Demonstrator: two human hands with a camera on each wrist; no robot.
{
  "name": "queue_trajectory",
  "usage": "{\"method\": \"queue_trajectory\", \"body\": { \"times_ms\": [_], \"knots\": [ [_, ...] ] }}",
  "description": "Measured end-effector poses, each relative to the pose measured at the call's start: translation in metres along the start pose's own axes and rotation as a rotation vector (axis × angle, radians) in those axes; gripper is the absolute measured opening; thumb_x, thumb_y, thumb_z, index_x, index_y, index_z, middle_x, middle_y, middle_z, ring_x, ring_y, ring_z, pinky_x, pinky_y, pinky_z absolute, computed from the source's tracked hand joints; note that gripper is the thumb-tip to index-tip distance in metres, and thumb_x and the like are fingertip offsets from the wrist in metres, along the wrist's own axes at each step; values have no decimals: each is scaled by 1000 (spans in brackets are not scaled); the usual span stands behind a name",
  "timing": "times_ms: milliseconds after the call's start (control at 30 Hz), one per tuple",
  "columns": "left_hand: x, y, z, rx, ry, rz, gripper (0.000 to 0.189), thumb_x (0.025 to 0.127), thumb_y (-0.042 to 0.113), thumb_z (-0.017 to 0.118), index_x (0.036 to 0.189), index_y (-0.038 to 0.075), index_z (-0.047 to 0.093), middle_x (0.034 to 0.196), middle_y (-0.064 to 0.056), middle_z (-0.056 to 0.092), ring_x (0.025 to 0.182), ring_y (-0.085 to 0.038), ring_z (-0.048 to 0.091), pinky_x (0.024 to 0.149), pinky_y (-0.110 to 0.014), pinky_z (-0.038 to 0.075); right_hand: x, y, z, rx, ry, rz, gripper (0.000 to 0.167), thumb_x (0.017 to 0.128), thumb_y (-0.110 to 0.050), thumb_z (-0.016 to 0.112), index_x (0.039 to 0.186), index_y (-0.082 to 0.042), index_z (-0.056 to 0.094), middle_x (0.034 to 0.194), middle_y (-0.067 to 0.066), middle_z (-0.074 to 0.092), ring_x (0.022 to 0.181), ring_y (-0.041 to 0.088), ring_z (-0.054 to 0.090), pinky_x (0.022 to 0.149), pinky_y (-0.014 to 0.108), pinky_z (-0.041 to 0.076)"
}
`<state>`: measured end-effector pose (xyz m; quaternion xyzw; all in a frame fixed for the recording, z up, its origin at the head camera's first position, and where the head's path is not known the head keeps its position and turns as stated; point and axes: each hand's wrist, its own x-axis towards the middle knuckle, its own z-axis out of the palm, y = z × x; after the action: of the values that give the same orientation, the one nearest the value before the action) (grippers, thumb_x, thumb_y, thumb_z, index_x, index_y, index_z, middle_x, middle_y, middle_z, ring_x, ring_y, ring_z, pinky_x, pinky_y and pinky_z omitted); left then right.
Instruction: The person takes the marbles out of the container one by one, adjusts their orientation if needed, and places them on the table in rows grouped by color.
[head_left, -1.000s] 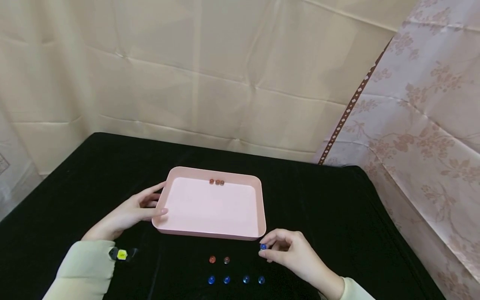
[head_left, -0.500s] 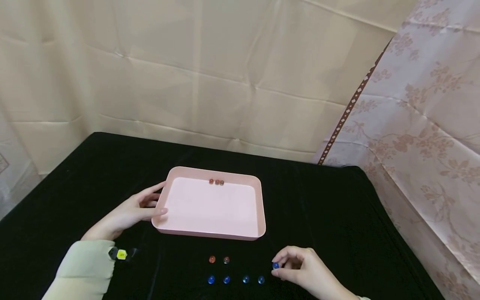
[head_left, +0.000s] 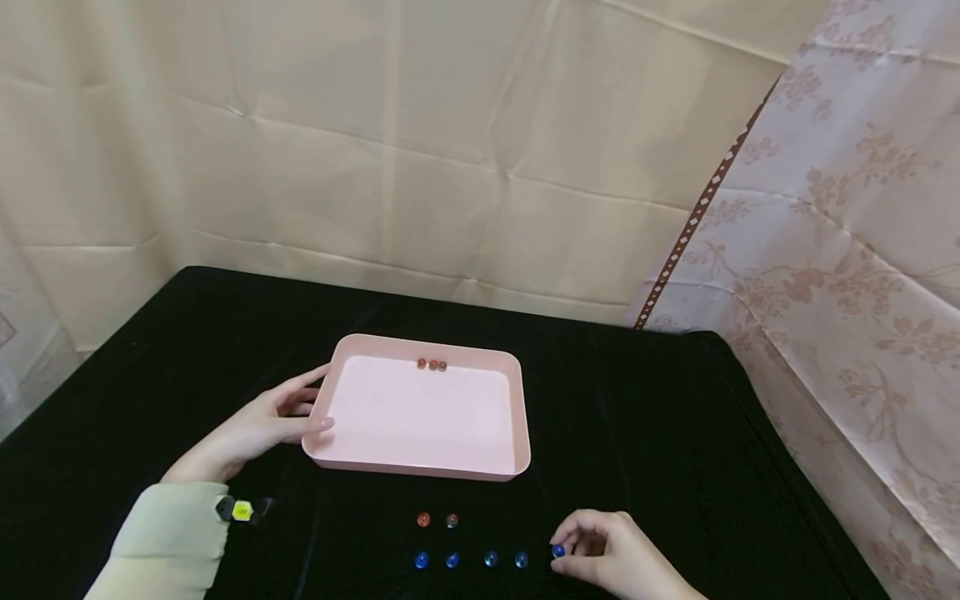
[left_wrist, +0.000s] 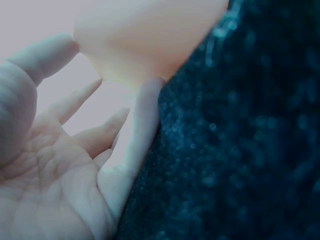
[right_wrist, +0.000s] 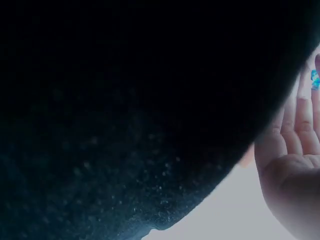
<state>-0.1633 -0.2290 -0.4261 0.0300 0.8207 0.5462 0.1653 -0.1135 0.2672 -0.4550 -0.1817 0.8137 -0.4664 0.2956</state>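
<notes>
My left hand (head_left: 251,429) grips the left side of a pink tray (head_left: 420,421), thumb over the rim and fingers along the outer wall. The left wrist view shows the tray's corner (left_wrist: 145,45) at those fingertips. Between right thumb and fingertips, a blue marble (head_left: 558,551) is pinched; its blue glint (right_wrist: 315,79) shows at the edge of the right wrist view. That right hand (head_left: 622,554) is low over the black cloth, just right of a row of several blue marbles (head_left: 452,560). Behind this row lie an orange marble (head_left: 423,519) and a brownish one (head_left: 452,521).
Three reddish-brown marbles (head_left: 433,365) sit together against the tray's far wall. Black cloth (head_left: 637,417) covers the table. A beige curtain (head_left: 337,150) hangs behind it, and a floral pink one (head_left: 862,250) on the right.
My right hand has moved from the tray's near right corner toward me and slightly right, carrying the blue marble to the end of the blue row. My left hand stays on the tray.
</notes>
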Motion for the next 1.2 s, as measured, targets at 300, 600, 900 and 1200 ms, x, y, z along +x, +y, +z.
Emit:
{"method": "queue_trajectory", "body": {
  "times_ms": [300,600,900,1200],
  "knots": [
    [0,0,-1,-11,-3,0,86,92,37,69,160,23,17,147,-23,44,125,-31,52,98,-46,53,7,25,0,-58,-25,3,22,86,-33,73,106,-23,69,91,-2,72,79,15,70,66,29,57],
    [-1,1,1,-11,5,0,87,91,38,70,160,23,18,147,-22,45,123,-29,53,98,-45,53,8,22,0,-69,-43,23,22,85,-31,74,104,-21,70,86,-2,71,75,13,69,63,27,55],
    [1,4,1,-20,2,6,85,91,36,70,159,21,20,145,-23,48,120,-28,56,95,-43,55,12,26,0,-101,-63,73,21,84,-36,75,101,-25,71,83,-1,72,72,18,69,61,30,56],
    [0,3,0,-25,5,0,86,91,36,70,159,22,20,145,-23,47,120,-28,55,95,-42,55,13,26,-1,-74,-78,89,23,83,-36,75,103,-24,71,84,2,72,73,21,69,62,31,56]
  ]
}}
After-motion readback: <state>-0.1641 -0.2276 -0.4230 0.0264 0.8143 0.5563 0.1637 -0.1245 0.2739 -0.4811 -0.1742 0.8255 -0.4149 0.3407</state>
